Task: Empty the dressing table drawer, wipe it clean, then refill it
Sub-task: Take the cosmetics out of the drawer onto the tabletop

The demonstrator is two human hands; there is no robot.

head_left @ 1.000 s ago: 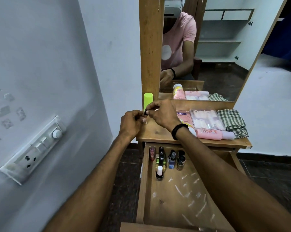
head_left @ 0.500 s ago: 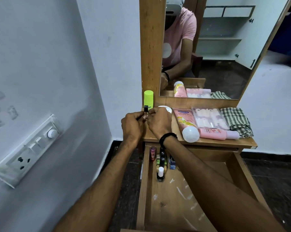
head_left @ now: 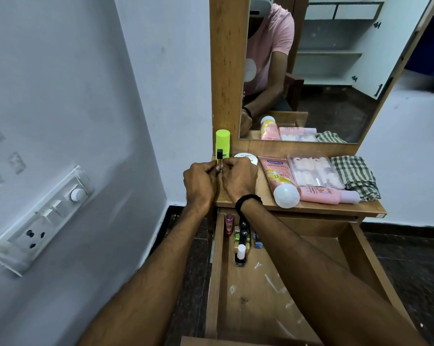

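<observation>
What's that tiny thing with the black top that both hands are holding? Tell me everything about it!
The little tube is slim and stands upright, with a square black cap on top and a clear-looking, pinkish body below. It looks like plastic, perhaps a lip gloss. The left hand and right hand pinch its lower part from either side, over the back left corner of the table top, just in front of the green bottle. Its bottom end is hidden by fingers.
</observation>
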